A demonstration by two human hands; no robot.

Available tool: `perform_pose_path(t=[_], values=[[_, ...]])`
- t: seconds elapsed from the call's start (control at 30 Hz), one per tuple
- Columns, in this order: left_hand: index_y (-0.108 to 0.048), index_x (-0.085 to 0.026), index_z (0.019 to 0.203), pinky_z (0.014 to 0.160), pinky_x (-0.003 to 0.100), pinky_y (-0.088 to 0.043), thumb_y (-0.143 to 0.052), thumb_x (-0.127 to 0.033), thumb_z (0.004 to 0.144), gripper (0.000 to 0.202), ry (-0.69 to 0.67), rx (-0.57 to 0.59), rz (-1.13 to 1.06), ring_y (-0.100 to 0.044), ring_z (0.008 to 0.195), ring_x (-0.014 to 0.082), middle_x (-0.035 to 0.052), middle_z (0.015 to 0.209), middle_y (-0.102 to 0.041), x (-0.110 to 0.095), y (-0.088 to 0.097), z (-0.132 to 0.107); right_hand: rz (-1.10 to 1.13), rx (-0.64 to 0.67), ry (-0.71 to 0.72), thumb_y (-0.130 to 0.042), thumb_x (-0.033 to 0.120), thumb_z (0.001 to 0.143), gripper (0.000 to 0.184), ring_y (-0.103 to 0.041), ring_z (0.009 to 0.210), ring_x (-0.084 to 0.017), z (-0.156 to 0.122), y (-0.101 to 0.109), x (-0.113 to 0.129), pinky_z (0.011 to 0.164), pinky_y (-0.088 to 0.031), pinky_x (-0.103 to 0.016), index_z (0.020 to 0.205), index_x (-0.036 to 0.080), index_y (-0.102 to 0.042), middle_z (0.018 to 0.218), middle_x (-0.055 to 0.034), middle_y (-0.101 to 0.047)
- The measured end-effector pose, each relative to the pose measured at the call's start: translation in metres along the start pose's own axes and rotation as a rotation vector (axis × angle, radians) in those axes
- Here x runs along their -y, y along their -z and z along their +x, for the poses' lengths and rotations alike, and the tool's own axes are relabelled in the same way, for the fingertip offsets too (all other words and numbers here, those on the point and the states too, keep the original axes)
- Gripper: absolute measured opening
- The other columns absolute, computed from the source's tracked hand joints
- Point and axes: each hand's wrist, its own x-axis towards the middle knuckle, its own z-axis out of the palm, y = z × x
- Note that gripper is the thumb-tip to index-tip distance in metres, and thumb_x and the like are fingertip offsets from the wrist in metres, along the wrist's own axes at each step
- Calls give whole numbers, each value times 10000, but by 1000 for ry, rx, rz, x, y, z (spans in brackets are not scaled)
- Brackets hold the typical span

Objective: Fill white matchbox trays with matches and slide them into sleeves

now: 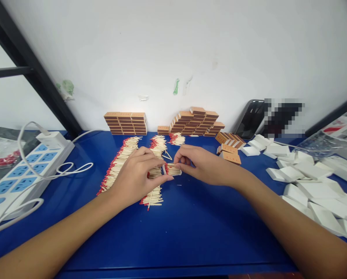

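At the far left a power strip (22, 170) lies on the blue table (191, 232), and its white cable (60, 170) loops toward the rows of loose matches (118, 164). If a sleeve or elbow catches that loop, it could drag across the red heads and scatter them.

The left hand (137, 176) is curled, with thumb and forefinger closed on the left end of a small white tray (172, 169). The heel of the hand rests over the nearer row of sticks (154, 195) (a few there already lie crooked), so a careless turn of the wrist would likely sweep more out of line.

The tray is packed with matches and sits between the two hands, low over the table just in front of the rows. It looks like thin card, so too hard a squeeze from either side may buckle it and spill the bundle.

The right hand (202, 164) pinches the tray's right end with its fingertips. If the two hands pull unevenly, the tray could tilt and shed sticks.

Further right, loose orange sleeves (230, 153) lie near the right hand. A heap of empty white trays (307, 186) lies beside the right forearm, where a wide swing could knock some off the edge.
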Motion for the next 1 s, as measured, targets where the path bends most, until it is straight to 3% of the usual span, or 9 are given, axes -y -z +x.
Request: perform_pose_path(t=[0.13, 0.3, 0.47, 0.6, 1.0], values=[[-777, -185, 1023, 851, 410, -539, -830, -456, 892, 306, -2, -7, 1, -641, 898, 237, 44, 870, -786, -1, 0, 0, -33, -25, 26, -612, 206, 987, 94, -576, 823, -175, 0, 1, 2, 755, -428, -309, 935, 210, -690, 887, -28, -668], [-781, -183, 1040, 840, 403, -542, -841, -459, 880, 324, 9, -17, -3, -642, 903, 236, 46, 875, -789, 0, -1, -1, -75, -26, -10, -667, 293, 963, 92, -587, 827, -179, -3, 10, -1, 741, -437, -309, 961, 209, -704, 923, -41, -676], [-785, -188, 1034, 843, 404, -543, -848, -447, 875, 310, 14, -13, -9, -644, 902, 238, 45, 865, -787, 1, -2, 0, -115, 93, -153, -697, 420, 943, 210, -599, 838, -201, -6, 18, -9, 715, -440, -323, 944, 210, -712, 944, -56, -696], [-784, -181, 1034, 840, 406, -549, -854, -442, 870, 316, 15, -12, -6, -639, 902, 238, 47, 864, -787, -1, -1, 1, -59, 153, -140, -634, 396, 979, 207, -600, 790, -187, -6, 19, -10, 692, -436, -312, 917, 214, -709, 894, -44, -699], [-783, -187, 1016, 852, 402, -546, -849, -443, 874, 300, 28, -3, -23, -637, 912, 236, 45, 904, -796, -2, -1, 1, -31, 9, -37, -660, 288, 969, 111, -553, 703, -140, -1, 7, -1, 630, -374, -274, 910, 210, -712, 778, 4, -646]])
